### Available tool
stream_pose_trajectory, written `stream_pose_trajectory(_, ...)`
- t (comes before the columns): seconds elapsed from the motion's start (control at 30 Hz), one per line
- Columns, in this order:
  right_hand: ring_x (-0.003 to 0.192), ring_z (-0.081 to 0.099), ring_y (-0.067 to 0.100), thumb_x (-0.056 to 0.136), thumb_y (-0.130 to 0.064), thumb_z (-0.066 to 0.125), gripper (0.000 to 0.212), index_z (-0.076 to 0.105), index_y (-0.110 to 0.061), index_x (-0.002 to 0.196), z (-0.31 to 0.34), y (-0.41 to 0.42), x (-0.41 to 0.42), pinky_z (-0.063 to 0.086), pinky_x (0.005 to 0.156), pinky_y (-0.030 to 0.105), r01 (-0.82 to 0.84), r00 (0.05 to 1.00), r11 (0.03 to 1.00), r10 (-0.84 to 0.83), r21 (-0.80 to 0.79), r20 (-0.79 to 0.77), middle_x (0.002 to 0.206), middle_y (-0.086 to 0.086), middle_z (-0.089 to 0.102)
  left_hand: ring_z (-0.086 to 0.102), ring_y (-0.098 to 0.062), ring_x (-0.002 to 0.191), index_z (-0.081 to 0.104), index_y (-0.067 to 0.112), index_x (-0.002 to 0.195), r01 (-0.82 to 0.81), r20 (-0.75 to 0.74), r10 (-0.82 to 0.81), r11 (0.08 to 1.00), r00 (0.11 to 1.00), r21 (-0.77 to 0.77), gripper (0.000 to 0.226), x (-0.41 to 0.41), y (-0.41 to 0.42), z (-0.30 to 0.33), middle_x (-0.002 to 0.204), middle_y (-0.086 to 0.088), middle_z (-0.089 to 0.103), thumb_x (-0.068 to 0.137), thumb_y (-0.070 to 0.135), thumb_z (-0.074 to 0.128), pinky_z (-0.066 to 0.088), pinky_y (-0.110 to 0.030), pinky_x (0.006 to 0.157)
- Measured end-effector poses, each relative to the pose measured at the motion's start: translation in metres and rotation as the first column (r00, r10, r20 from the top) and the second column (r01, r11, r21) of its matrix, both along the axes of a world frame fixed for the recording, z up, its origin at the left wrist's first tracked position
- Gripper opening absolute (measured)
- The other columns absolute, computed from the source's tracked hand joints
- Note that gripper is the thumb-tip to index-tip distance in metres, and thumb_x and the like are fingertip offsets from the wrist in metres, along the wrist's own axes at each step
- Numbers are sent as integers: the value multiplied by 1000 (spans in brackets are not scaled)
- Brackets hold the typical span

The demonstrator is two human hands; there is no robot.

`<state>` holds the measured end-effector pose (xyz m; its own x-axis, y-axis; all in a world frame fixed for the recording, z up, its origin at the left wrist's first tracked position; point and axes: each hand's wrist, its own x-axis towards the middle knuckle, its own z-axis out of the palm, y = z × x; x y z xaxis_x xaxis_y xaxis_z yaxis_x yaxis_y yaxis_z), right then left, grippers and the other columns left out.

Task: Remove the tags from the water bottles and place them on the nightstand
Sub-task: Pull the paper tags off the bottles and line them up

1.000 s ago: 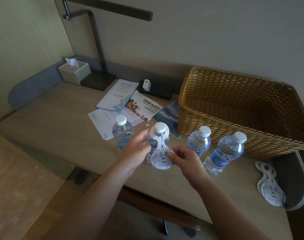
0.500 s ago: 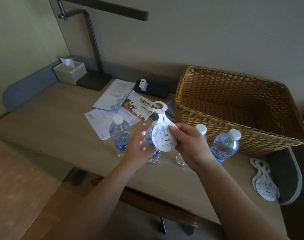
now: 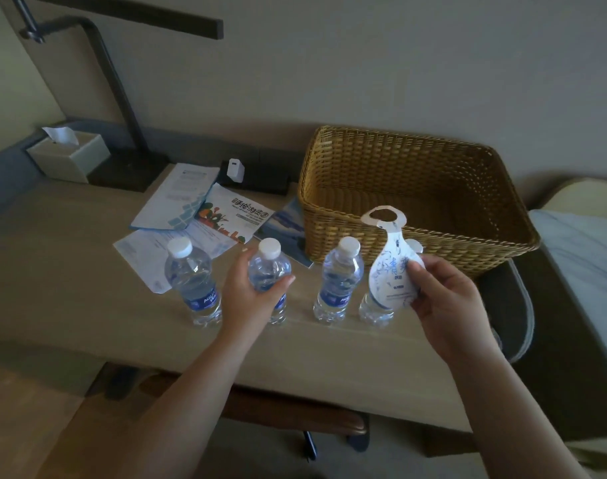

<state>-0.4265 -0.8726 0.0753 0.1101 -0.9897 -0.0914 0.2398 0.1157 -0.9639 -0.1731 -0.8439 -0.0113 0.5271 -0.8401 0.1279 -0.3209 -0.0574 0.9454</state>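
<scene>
Several clear water bottles with white caps stand in a row on the wooden table [image 3: 70, 271]. My left hand [image 3: 252, 295] grips the second bottle [image 3: 269, 267] around its body. The leftmost bottle [image 3: 193, 281] and the third bottle [image 3: 340, 278] stand free with bare necks. My right hand [image 3: 447, 299] holds a white paper tag [image 3: 390, 271] with blue print upright, pinched at its right edge. The tag hides most of the fourth bottle [image 3: 374, 311] behind it.
A wicker basket [image 3: 416, 236] stands behind the bottles on the right. Leaflets [image 3: 198, 216] lie behind the left bottles, with a tissue box [image 3: 70, 157], a lamp base [image 3: 129, 171] and a white charger [image 3: 233, 170] at the back. A bed [image 3: 585, 257] lies at the right.
My right hand has carried the removed tag to the right, away from the second bottle. My left hand stays on that bottle. The view has shifted, and the earlier tags on the table's right are out of sight.
</scene>
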Motion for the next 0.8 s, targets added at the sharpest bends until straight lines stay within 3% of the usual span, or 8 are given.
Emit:
stream_pose_trajectory(0.13, 90, 70, 22, 81, -24, 66, 28, 67, -10, 105, -15, 1, -66, 59, 76, 34, 221, 975, 975, -220, 34, -27, 99, 10, 73, 50, -3, 104, 50, 31, 125, 4, 33, -5, 1000, 999, 22, 67, -3, -9, -3, 114, 17, 53, 68, 40, 83, 34, -12, 77)
stream_pose_trajectory(0.23, 84, 72, 21, 86, -25, 67, 22, 68, -12, 104, -43, -10, -110, 59, 67, 33, 420, 893, 906, -400, 60, -207, 93, 7, 74, 52, -6, 98, 46, 36, 122, 9, 68, -14, 997, 998, 72, 67, -9, -19, -4, 109, 18, 53, 66, 46, 82, 38, -21, 76)
stream_pose_trajectory(0.3, 77, 71, 18, 86, -28, 68, 18, 70, -15, 98, -68, -23, -133, 56, 59, 28, 561, 778, 825, -499, 64, -381, 86, 2, 74, 52, -9, 100, 44, 36, 123, 16, 87, -25, 995, 996, 100, 69, -11, -25, -6, 112, 16, 52, 66, 50, 81, 40, -29, 81)
stream_pose_trajectory(0.37, 77, 68, 19, 85, -29, 67, 18, 71, -15, 96, -93, -37, -150, 54, 62, 31, 634, 669, 771, -508, 60, -543, 87, 2, 72, 51, -12, 105, 43, 34, 125, 13, 89, -22, 994, 996, 106, 71, -13, -28, -8, 118, 14, 51, 66, 49, 81, 42, -33, 84)
stream_pose_trajectory(0.5, 87, 63, 23, 87, -24, 64, 20, 69, -11, 101, -128, -63, -165, 51, 75, 33, 644, 580, 762, -431, 66, -692, 97, 9, 70, 54, -9, 98, 43, 35, 121, -8, 120, -3, 995, 993, 96, 69, -15, -30, -10, 113, 13, 53, 65, 47, 82, 44, -30, 80)
stream_pose_trajectory(0.6, 84, 59, 23, 89, -23, 61, 20, 68, -9, 102, -140, -75, -165, 43, 72, 28, 642, 535, 764, -391, 59, -749, 97, 12, 68, 52, 5, 87, 43, 36, 119, -1, 114, -10, 996, 993, 94, 66, -15, -30, -10, 109, 14, 53, 66, 43, 82, 40, -22, 72)
stream_pose_trajectory(0.8, 79, 53, 26, 91, -16, 54, 19, 64, -3, 102, -148, -73, -153, 37, 67, 28, 674, 462, 739, -413, 8, -784, 96, 18, 64, 53, 1, 89, 42, 34, 120, 19, 102, -28, 995, 994, 94, 65, -15, -31, -12, 109, 12, 55, 69, 39, 81, 43, -28, 77)
